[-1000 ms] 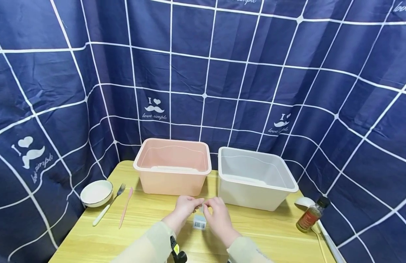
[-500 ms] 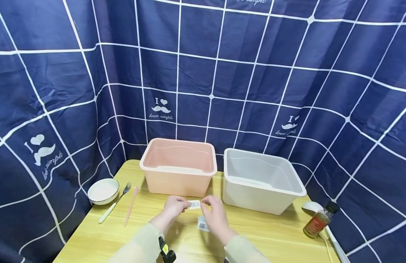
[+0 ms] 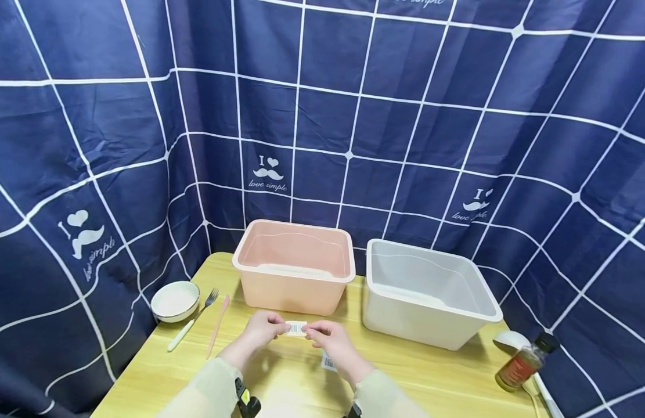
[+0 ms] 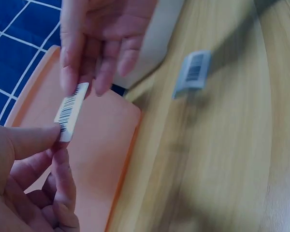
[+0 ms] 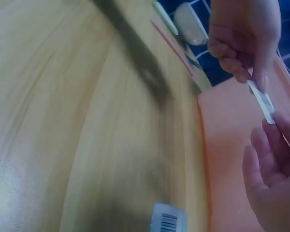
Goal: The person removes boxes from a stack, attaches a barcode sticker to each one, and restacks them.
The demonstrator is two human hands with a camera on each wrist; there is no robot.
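A small white barcode label [image 3: 296,328] is stretched between my two hands, just in front of the pink bin [image 3: 293,293]. My left hand [image 3: 263,327] pinches its left end between thumb and fingers. At the other end, my right hand [image 3: 334,342] pinches it the same way. The left wrist view shows the label's barcode [image 4: 67,112] facing up, with the left thumb over one end. A second barcode label piece [image 4: 193,71] lies on the wooden table, partly hidden below my right hand in the head view.
A grey-white bin [image 3: 432,319] stands right of the pink one. At the left lie a white bowl [image 3: 175,301], a fork [image 3: 194,319] and a pink knife [image 3: 218,326]. A bottle [image 3: 526,363] with a dark cap, a ladle [image 3: 512,341] and a spoon are at the right edge.
The hands, first close together over a small piece, have drawn apart and moved left toward the pink bin's front. The label now shows its barcode between them. The head view has turned left.
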